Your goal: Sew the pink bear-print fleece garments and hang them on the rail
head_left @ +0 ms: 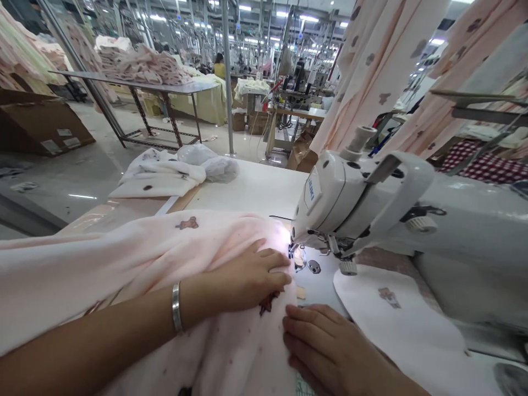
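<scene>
A pale pink fabric [231,341] with small brown bear prints spreads over the sewing table, its edge running up to the needle of a white sewing machine [330,192]. My left hand [247,275] lies flat on the cloth just left of the presser foot [292,252], fingers spread, a silver bracelet on the wrist. Nearer to me, my right hand [322,341] has its fingers together, closed on the fabric's right edge; its thumb is hidden. Light from the machine shines on the cloth at the needle.
A cut pink piece [396,308] lies right of the needle, under the machine arm. White printed cloth [160,173] and a clear plastic bag [210,162] rest on the table's far left. Behind stand a table with piled fabric [144,66] and a cardboard box [41,124]. Pink cloth [379,66] hangs at right.
</scene>
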Motion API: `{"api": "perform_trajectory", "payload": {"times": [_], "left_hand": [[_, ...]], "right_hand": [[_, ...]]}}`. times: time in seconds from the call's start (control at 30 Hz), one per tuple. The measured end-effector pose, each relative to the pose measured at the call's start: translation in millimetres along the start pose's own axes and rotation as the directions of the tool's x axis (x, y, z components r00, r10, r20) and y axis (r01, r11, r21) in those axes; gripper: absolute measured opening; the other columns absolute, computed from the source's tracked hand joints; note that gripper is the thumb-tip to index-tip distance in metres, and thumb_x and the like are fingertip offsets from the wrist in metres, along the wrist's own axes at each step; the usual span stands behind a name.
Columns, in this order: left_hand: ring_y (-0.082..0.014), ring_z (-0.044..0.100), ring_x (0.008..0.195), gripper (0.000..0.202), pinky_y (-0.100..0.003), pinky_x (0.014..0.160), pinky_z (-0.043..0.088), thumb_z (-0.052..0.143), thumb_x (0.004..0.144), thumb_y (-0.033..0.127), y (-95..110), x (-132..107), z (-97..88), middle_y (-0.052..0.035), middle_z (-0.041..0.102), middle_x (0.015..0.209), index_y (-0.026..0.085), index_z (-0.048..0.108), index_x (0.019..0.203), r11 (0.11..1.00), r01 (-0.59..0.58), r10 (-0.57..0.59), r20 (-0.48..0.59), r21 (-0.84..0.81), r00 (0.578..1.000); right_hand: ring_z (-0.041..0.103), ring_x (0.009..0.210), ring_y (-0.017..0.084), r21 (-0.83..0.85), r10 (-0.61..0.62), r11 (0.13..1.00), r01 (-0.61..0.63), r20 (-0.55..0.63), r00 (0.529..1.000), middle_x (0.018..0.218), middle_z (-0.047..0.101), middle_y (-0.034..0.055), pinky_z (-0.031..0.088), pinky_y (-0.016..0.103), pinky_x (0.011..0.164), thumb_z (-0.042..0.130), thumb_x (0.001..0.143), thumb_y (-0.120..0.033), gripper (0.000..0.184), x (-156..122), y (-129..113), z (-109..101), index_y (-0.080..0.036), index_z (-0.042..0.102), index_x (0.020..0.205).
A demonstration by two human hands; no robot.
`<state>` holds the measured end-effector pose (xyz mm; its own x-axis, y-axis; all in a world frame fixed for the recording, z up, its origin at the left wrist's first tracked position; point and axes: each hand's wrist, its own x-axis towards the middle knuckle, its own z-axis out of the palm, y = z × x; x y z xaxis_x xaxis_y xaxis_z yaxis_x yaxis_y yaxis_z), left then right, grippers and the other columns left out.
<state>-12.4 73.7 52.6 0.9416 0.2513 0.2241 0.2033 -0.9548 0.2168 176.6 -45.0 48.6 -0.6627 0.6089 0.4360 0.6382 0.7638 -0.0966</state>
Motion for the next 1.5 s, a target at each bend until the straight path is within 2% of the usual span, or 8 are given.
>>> {"api": "perform_trajectory", "payload": {"times": [0.33,0.57,0.67,0.97,1.27,1.33,1.43,1.5], "left_hand": [[-0.0157,0.051,0.090,0.013,-0.033,0.089,0.031,0.047,0.090,0.015,-41.0,23.6,-3.8,-0.0033,0.060,0.097,0.017,0.059,0.085,1.000,-0.007,0.007,-0.040,-0.003,0.999],[-0.0145,0.050,0.081,0.020,-0.030,0.085,0.033,0.046,0.086,0.008,-30.4,26.9,-11.5,0.0000,0.057,0.083,0.017,0.053,0.069,0.993,0.113,-0.114,-0.060,-0.032,0.992],[-0.0158,0.050,0.079,0.012,-0.034,0.090,0.033,0.050,0.079,0.006,-26.0,28.1,-11.0,-0.0003,0.057,0.082,0.016,0.051,0.075,0.980,0.196,-0.197,-0.091,-0.015,0.976],[-0.0226,0.045,0.116,0.018,-0.043,0.101,0.030,0.046,0.086,0.012,-16.6,19.1,-1.9,-0.0095,0.051,0.123,0.015,0.050,0.103,0.965,0.262,-0.258,-0.124,0.017,0.958],[-0.0207,0.040,0.121,0.013,-0.040,0.103,0.029,0.044,0.088,0.012,-82.9,71.6,-6.4,-0.0101,0.048,0.128,0.014,0.052,0.098,0.967,0.256,-0.254,-0.091,0.010,0.963],[-0.0237,0.046,0.112,0.015,-0.042,0.095,0.036,0.040,0.087,0.008,-71.4,71.3,-10.3,-0.0140,0.053,0.115,0.012,0.051,0.095,0.931,0.365,-0.362,-0.134,-0.006,0.922],[-0.0231,0.050,0.092,0.011,-0.039,0.080,0.045,0.040,0.087,0.012,-22.7,47.8,-18.5,-0.0114,0.055,0.096,0.013,0.050,0.091,0.875,0.479,-0.483,-0.172,-0.064,0.859],[-0.0237,0.048,0.089,0.016,-0.039,0.077,0.045,0.052,0.083,0.028,13.4,25.1,-22.5,-0.0090,0.053,0.096,0.016,0.050,0.094,0.901,0.416,-0.430,-0.128,-0.124,0.894]], "right_hand": [[0.057,0.105,0.023,0.011,0.042,0.999,-0.042,-0.007,0.999,0.103,0.066,0.0109,0.050,0.038,0.082,0.052,0.086,-0.013,0.020,14.6,35.0,7.9,-0.010,0.060,0.104],[0.056,0.086,0.024,0.008,0.207,0.978,-0.207,0.011,0.978,0.095,0.061,0.0108,0.048,0.039,0.066,0.056,0.085,-0.026,0.019,11.6,30.7,7.4,-0.015,0.058,0.101],[0.055,0.091,0.026,0.001,0.141,0.990,-0.141,0.007,0.990,0.103,0.060,0.0141,0.048,0.043,0.071,0.059,0.083,-0.029,0.029,13.4,22.4,6.8,-0.013,0.056,0.107],[0.057,0.109,0.019,-0.177,-0.050,0.982,0.057,0.046,0.998,0.113,0.065,0.0044,0.048,0.033,0.089,0.047,0.092,-0.028,0.023,15.6,16.6,-1.3,-0.017,0.063,0.103],[0.066,0.088,0.022,-0.396,0.106,0.907,-0.145,-0.120,0.987,0.099,0.070,0.0059,0.054,0.037,0.068,0.041,0.091,-0.018,0.026,7.3,68.5,-4.3,-0.021,0.062,0.105],[0.066,0.085,0.024,-0.349,0.173,0.915,-0.200,-0.108,0.979,0.096,0.070,0.0069,0.055,0.040,0.069,0.047,0.089,-0.024,0.022,5.9,70.1,-5.8,-0.020,0.061,0.105],[0.064,0.088,0.026,-0.264,0.237,0.931,-0.251,-0.084,0.968,0.097,0.068,0.0094,0.054,0.044,0.072,0.050,0.088,-0.024,0.019,6.4,61.0,-6.6,-0.018,0.061,0.102],[0.062,0.089,0.024,-0.197,0.180,0.961,-0.196,-0.093,0.979,0.099,0.066,0.0111,0.053,0.042,0.072,0.050,0.087,-0.018,0.018,9.1,50.5,-5.2,-0.016,0.061,0.101]]}}
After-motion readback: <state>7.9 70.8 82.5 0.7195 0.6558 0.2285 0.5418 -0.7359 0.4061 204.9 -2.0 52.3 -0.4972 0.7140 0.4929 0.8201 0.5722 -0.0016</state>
